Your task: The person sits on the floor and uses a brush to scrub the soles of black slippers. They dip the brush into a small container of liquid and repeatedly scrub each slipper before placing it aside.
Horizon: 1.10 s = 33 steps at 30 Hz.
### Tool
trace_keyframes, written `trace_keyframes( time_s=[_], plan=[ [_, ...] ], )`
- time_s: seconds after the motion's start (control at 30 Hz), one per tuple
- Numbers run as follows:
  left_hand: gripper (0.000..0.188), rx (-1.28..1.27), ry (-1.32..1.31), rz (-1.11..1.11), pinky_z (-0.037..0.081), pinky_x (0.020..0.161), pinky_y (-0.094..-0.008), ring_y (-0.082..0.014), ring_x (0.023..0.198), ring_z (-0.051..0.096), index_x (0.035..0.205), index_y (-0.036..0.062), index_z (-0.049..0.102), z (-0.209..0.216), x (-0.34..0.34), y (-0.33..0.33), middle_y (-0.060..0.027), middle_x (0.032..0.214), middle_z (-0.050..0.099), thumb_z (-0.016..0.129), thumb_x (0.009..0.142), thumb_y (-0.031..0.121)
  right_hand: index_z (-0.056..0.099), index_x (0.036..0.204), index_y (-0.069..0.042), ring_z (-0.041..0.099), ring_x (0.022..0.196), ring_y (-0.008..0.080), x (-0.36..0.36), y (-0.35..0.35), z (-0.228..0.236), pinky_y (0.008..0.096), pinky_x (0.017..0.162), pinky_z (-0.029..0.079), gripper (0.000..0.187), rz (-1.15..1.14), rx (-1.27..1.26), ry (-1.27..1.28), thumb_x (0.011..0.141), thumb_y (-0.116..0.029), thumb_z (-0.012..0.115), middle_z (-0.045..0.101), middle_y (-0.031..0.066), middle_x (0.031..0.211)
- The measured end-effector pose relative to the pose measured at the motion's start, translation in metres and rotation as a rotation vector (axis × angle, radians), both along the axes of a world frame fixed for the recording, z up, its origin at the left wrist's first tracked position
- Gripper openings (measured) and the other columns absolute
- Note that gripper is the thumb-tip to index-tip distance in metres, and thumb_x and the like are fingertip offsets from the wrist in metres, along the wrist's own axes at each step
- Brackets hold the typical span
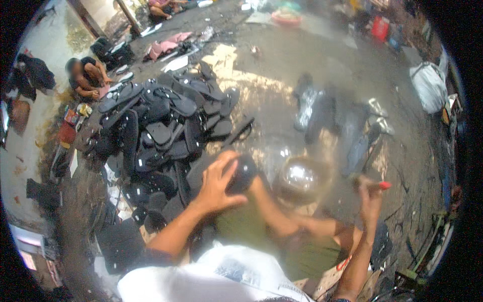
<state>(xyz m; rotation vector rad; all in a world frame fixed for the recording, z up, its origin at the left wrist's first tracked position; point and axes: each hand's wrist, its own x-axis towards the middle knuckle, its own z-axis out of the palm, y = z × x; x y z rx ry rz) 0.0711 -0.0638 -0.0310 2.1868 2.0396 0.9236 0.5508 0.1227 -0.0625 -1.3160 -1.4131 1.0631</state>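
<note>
My left hand point(217, 187) reaches over a dark rounded piece point(244, 171) in front of my lap, its fingers and thumb spread apart. That piece looks like part of a black sandal, but blur hides its exact kind. Just beyond lies a big heap of black flip-flops point(161, 123). Off to the right, my right hand point(370, 199) is closed around a small brush-like tool with a red end point(385, 185); motion blurs it. Between my hands, past my bent legs, is a shiny clear rounded container point(302, 176), also smeared.
A person point(88, 78) sits low beyond the heap at the left. Pink material point(168, 45) lies farther back. More dark sandals and clear plastic point(309, 105) are spread on the floor ahead. At the right stand a white sack point(429, 86) and a red item point(380, 29).
</note>
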Motion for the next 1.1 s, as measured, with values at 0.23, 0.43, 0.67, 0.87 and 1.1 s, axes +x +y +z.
trace_keyframes(
  time_s=[0.23, 0.43, 0.67, 0.87, 1.1],
  plan=[
    [0.063, -0.277, -1.491, -0.062, 0.057, 0.092, -0.0412, -0.026, 0.101, 0.069, 0.132, 0.0009, 0.057, 0.038, 0.024, 0.031, -0.0131, 0.117, 0.069, 0.063, 0.093, 0.049, 0.073, 0.094, -0.005, 0.051, 0.07, 0.008, -0.129, -0.035, 0.092, 0.0271, 0.063, 0.043, 0.037, -0.28, -0.125, 0.145, 0.093, -0.042, 0.074, 0.067, -0.0007, 0.085],
    [0.058, -0.143, -1.952, -0.287, 0.047, 0.106, -0.0424, -0.0244, 0.12, 0.059, 0.137, 0.009, 0.051, 0.033, 0.11, 0.036, -0.0088, 0.131, 0.061, 0.051, 0.098, 0.052, 0.065, 0.118, -0.001, 0.064, 0.104, 0.0253, -0.235, -0.081, 0.079, 0.0349, 0.094, 0.049, 0.029, 0.198, 0.188, 0.286, 0.095, -0.018, 0.069, 0.068, 0.0126, 0.111],
    [0.059, -0.065, -2.065, -0.24, 0.043, 0.109, -0.0457, -0.0275, 0.124, 0.056, 0.135, 0.0104, 0.057, 0.024, 0.114, 0.045, -0.0098, 0.136, 0.06, 0.048, 0.098, 0.056, 0.068, 0.115, -0.004, 0.068, 0.103, 0.0292, -0.226, -0.088, 0.062, 0.0387, 0.092, 0.053, 0.028, 0.268, 0.57, 0.168, 0.09, -0.012, 0.075, 0.07, 0.0121, 0.111],
    [0.071, -0.191, -2.399, -0.383, 0.051, 0.098, -0.0457, -0.0302, 0.11, 0.062, 0.138, 0.0054, 0.05, 0.025, 0.127, 0.035, -0.0136, 0.127, 0.063, 0.048, 0.096, 0.062, 0.072, 0.119, -0.011, 0.05, 0.129, 0.0202, -0.205, -0.077, 0.052, 0.0391, 0.111, 0.037, 0.027, 0.238, 0.541, -0.332, 0.092, -0.013, 0.067, 0.062, 0.0101, 0.13],
    [0.085, -0.615, -1.927, -0.126, 0.057, 0.084, -0.0438, -0.0285, 0.097, 0.066, 0.136, 0.0051, 0.052, 0.002, 0.113, -0.035, -0.0141, 0.119, 0.066, 0.049, 0.089, 0.076, 0.07, 0.112, 0.0, 0.064, 0.091, 0.0138, -0.157, -0.051, 0.085, 0.0314, 0.083, 0.052, 0.027, -0.076, -0.062, 0.171, 0.097, -0.022, 0.069, 0.072, 0.0057, 0.101]
  ],
)
